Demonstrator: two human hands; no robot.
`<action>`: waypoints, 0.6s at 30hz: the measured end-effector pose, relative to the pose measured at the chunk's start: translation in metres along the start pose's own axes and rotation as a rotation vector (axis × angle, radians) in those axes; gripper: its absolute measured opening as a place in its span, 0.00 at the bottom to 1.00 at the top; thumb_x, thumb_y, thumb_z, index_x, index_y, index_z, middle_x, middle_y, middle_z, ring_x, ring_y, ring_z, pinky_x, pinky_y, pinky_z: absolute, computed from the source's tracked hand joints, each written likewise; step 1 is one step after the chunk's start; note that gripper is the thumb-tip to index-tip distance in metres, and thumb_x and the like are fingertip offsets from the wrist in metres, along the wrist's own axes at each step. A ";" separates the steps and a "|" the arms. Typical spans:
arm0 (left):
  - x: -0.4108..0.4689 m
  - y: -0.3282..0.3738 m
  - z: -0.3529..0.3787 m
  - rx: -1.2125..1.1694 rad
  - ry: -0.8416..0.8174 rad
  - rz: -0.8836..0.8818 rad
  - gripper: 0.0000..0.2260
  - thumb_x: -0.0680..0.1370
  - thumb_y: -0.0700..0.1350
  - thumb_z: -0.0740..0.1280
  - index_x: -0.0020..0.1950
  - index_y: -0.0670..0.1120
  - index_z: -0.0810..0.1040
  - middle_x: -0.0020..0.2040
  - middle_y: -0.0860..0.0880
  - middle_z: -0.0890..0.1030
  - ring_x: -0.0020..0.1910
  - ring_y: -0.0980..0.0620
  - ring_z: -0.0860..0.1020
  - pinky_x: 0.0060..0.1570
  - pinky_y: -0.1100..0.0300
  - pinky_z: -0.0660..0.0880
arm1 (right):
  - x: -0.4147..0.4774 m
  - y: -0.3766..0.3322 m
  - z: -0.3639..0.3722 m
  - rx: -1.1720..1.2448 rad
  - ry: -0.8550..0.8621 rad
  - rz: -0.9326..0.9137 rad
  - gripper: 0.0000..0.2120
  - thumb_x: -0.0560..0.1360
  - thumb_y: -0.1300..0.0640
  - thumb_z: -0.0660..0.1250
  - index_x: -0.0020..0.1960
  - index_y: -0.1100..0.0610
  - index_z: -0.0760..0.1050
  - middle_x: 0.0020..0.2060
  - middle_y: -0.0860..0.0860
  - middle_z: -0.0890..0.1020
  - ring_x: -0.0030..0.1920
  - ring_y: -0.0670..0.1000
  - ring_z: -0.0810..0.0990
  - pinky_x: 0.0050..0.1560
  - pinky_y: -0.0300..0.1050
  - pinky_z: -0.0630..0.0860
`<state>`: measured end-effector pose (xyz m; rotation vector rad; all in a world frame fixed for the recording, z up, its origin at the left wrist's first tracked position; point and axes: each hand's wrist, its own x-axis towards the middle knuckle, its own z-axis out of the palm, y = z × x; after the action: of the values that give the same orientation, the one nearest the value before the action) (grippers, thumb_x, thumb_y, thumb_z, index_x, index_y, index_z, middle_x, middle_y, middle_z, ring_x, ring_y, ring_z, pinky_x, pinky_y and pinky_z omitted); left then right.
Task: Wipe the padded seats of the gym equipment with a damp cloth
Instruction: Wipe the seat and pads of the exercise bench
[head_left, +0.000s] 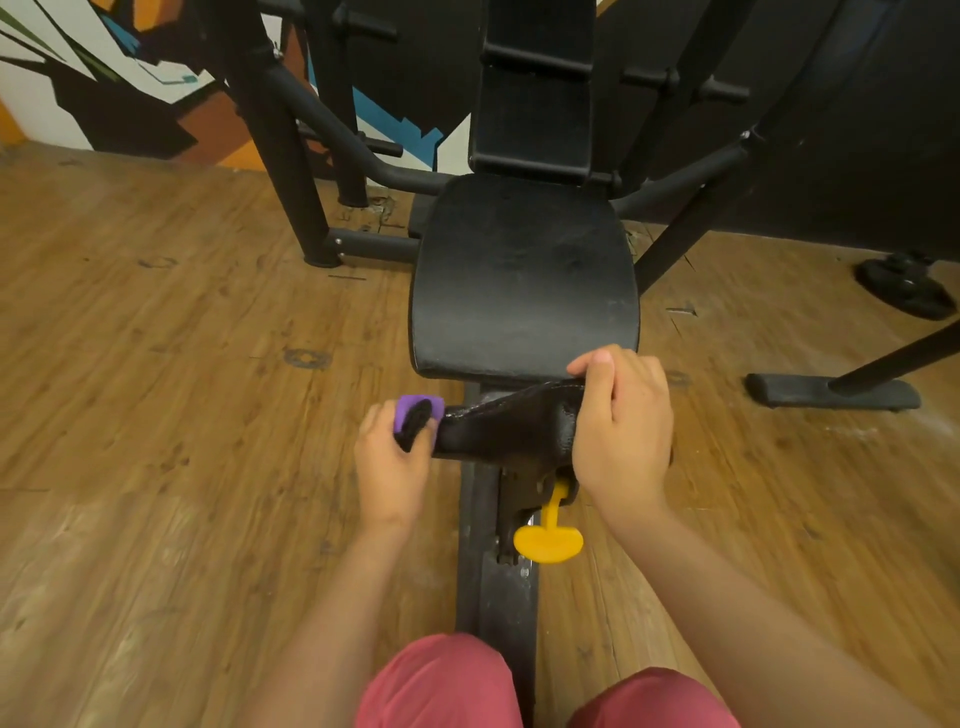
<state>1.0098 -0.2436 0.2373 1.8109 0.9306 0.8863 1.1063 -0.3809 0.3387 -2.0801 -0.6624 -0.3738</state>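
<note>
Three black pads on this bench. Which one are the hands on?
The small front pad, below the large seat pad and back pad. The right hand grips its right end; the left hand holds a purple cloth at its left end.

Matt black padded seat (524, 275), wet glossy cloth (511, 423), wood-grain floor (156, 415).

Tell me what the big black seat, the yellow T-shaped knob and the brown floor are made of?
The big black padded seat looks like vinyl or leatherette over foam: a dull sheen, rounded edges, pale scuffs. The yellow T-shaped knob seems smooth moulded plastic, evenly coloured, slightly glossy. The brown plank floor shows wood grain and knots; real wood or printed laminate, I cannot tell.
</note>
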 end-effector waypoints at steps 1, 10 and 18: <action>0.003 -0.003 -0.001 -0.006 0.036 -0.058 0.05 0.75 0.41 0.70 0.47 0.48 0.76 0.45 0.50 0.78 0.46 0.51 0.76 0.38 0.72 0.67 | 0.000 0.000 0.000 -0.001 0.004 0.002 0.24 0.78 0.47 0.44 0.43 0.55 0.76 0.39 0.46 0.76 0.45 0.41 0.68 0.44 0.31 0.65; -0.029 0.038 0.026 -0.190 -0.129 0.011 0.05 0.76 0.45 0.70 0.51 0.46 0.78 0.44 0.52 0.80 0.45 0.59 0.78 0.44 0.66 0.76 | 0.000 -0.001 -0.001 -0.020 0.001 0.003 0.25 0.77 0.46 0.43 0.43 0.55 0.76 0.38 0.47 0.77 0.44 0.43 0.69 0.43 0.39 0.66; 0.026 -0.032 -0.008 -0.142 -0.047 -0.314 0.07 0.76 0.39 0.69 0.53 0.40 0.78 0.45 0.45 0.80 0.46 0.46 0.78 0.39 0.64 0.73 | 0.000 -0.001 0.000 -0.018 -0.002 0.000 0.26 0.77 0.45 0.43 0.44 0.56 0.77 0.39 0.47 0.77 0.44 0.43 0.69 0.41 0.30 0.63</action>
<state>1.0075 -0.2076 0.2152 1.5073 1.0591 0.6900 1.1053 -0.3807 0.3398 -2.0975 -0.6624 -0.3792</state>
